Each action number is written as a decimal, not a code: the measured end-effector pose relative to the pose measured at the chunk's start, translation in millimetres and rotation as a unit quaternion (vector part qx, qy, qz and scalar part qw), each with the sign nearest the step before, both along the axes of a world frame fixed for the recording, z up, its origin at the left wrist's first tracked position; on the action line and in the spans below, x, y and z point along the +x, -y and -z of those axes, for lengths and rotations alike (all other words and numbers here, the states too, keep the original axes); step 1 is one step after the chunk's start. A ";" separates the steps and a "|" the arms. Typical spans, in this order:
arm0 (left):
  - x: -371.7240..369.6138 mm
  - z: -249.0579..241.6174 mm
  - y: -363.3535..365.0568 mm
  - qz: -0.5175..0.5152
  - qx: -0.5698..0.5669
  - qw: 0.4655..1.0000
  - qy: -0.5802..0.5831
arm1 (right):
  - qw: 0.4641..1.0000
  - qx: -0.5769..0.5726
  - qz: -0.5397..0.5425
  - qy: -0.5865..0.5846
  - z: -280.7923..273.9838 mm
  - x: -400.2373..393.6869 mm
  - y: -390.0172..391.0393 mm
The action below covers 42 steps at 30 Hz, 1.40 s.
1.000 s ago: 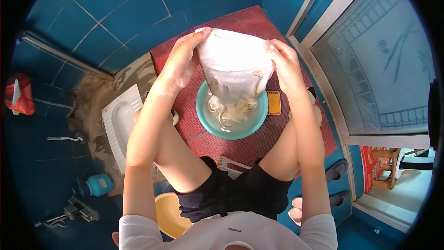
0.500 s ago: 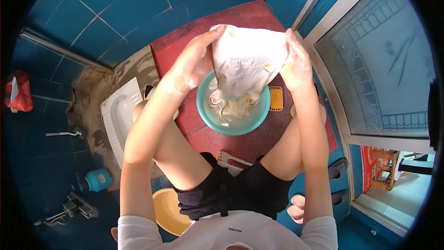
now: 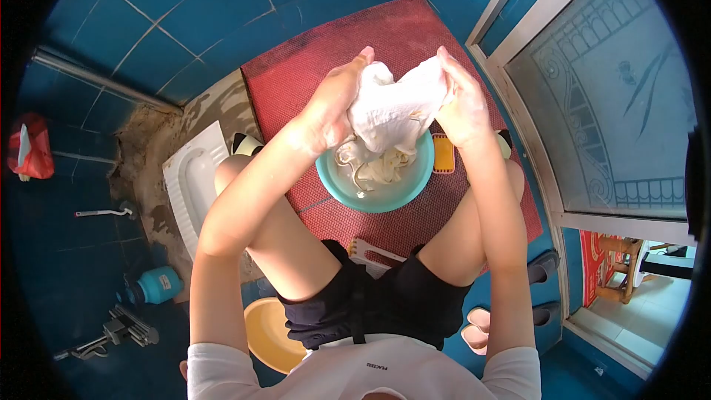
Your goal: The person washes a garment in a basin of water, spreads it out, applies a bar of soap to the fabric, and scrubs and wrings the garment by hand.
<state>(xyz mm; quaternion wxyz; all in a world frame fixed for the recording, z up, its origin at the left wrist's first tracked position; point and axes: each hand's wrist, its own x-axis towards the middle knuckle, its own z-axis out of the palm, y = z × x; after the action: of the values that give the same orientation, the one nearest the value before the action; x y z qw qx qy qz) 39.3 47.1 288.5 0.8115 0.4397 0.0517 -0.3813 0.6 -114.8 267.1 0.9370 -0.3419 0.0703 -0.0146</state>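
Note:
A wet white cloth point(image 3: 396, 107), perhaps a garment, is held up between my two hands, with faint brownish marks on it. My left hand point(image 3: 342, 96) grips its left side, and my right hand point(image 3: 463, 104) pinches its upper right edge. The lower end of the cloth hangs down into a turquoise basin point(image 3: 376, 204). In the basin, more crumpled off-white fabric point(image 3: 381, 168) and a thin cord lie in cloudy water.
Right of the basin sits an orange soap dish point(image 3: 443, 154). The basin stands on a red mat point(image 3: 311, 222). A squat toilet point(image 3: 196, 178) lies to the left, a yellow basin point(image 3: 270, 333) behind my left thigh, slippers point(image 3: 478, 330) at the right, beside a glass door point(image 3: 607, 104).
My hands have drawn closer together, and the cloth between them has gone from spread out to bunched and folded. My left hand has moved right and turned inward.

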 end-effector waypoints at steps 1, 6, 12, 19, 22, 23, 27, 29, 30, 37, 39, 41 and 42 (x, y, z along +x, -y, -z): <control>-1.2 -1.5 0.7 -0.006 0.018 1.000 0.010 | 1.000 0.000 0.000 0.000 0.3 0.0 0.5; 2.0 1.6 -0.9 -0.012 -0.018 1.000 -0.013 | 1.000 -0.018 0.015 -0.005 5.9 3.9 1.5; 7.6 1.8 -8.4 0.006 0.008 1.000 0.024 | 0.989 -0.134 -0.021 0.067 -4.9 -0.9 1.6; -1.9 3.8 -9.3 0.169 0.059 0.971 0.161 | 0.987 -0.114 -0.028 0.114 -2.2 0.3 9.0; -0.9 5.5 -10.2 0.153 0.061 0.970 0.177 | 0.986 -0.143 0.000 0.090 -5.9 -1.1 6.2; -1.7 2.4 -10.4 0.153 0.061 0.970 0.177 | 0.986 -0.144 0.000 0.083 -7.5 -1.5 6.5; -1.2 -4.3 -11.3 0.089 0.013 0.979 0.185 | 0.987 -0.142 0.010 0.072 -11.0 -2.1 6.1; 2.0 2.3 -11.0 0.049 0.007 0.983 0.175 | 0.988 -0.136 0.015 0.065 -7.2 0.3 5.7; 2.3 2.7 -11.7 0.050 0.007 0.983 0.175 | 0.990 -0.130 0.019 0.059 -5.5 1.4 6.1; -3.0 -1.1 -9.8 0.045 0.034 0.986 0.157 | 0.992 -0.114 0.009 0.055 -3.3 1.9 10.2; -2.8 -1.0 -9.2 0.030 0.046 0.986 0.155 | 0.992 -0.119 0.007 0.050 -1.2 3.3 8.5; -2.7 -1.5 -8.6 0.020 0.053 0.985 0.161 | 0.991 -0.129 0.016 0.040 -4.2 1.8 6.1; -3.1 -2.0 -8.3 0.020 0.054 0.985 0.161 | 0.990 -0.138 0.024 0.030 -5.2 1.3 5.4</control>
<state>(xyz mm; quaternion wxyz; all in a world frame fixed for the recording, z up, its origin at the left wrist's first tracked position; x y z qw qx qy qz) 36.2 55.4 290.5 0.7765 0.5392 -0.0681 -0.3188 1.9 -120.2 272.3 0.8817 -0.4659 0.0473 -0.0570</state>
